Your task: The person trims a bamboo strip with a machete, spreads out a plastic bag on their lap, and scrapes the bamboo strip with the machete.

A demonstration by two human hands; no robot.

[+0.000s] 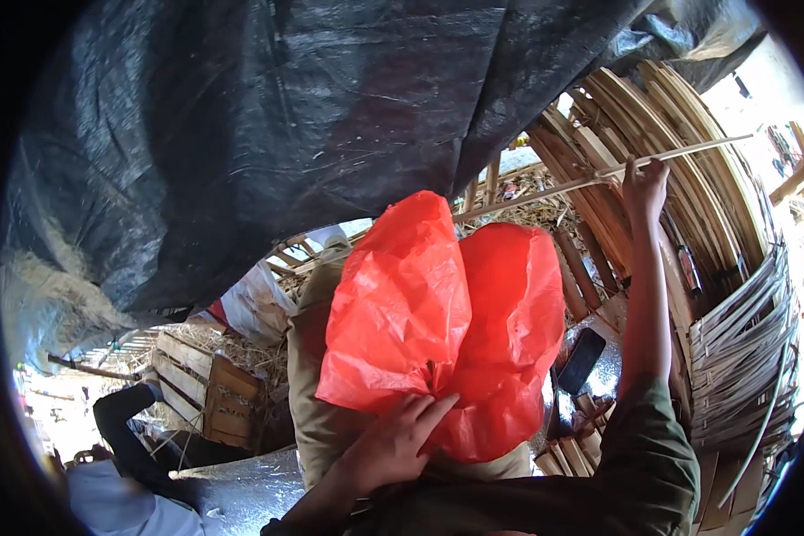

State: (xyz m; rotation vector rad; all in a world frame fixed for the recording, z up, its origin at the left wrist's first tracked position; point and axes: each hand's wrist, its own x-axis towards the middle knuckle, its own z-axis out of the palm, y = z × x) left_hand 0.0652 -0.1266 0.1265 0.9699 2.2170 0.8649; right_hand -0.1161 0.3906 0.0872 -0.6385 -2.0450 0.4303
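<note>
A bright red plastic bag or sheet (397, 304) is spread across my lap in two puffed lobes. My left hand (404, 438) lies on its lower middle, fingers stretched out by a small dark gap between the lobes. Out to the right, at arm's length, my right hand (645, 186) is closed around a long thin strip of wood or bamboo (706, 148). The strip slants down leftward and passes behind the top of the red plastic.
A dark tarp (286, 116) hangs low across the top left. Stacked wooden slats (688, 179) and a bundle of thin strips (746, 348) fill the right. A dark phone (582, 361) lies beside my right arm. Another person's dark sleeve (121, 420) and a wooden crate (210, 389) are at left.
</note>
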